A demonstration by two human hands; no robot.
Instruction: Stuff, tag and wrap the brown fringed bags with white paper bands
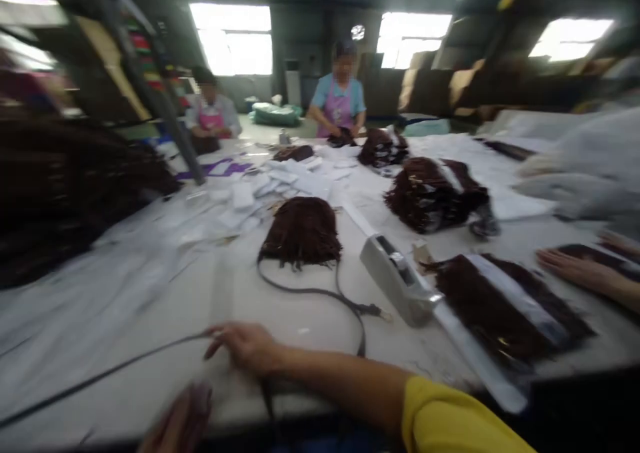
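Observation:
My right hand (247, 348), on an arm in a yellow sleeve, reaches left over the white table (305, 323). Its fingers are closed on a thin dark strap (125, 360), which runs away to the left edge of the view. My left hand (180, 420) is low at the front edge, smeared by motion, and its grip cannot be made out. Beyond my right hand lies a dark brown fringed bag (303, 232). That bag's own long strap (305, 290) curls over the tabletop toward me, with a metal clasp near its end.
A grey-white tool or rail (400, 280) crosses the table on the right. Past it lie fringed bundles (500, 306) and a neighbour's hands (585, 270). White pieces (285, 180) are scattered farther back, a brown heap (65, 193) rises left, and two people work across the table.

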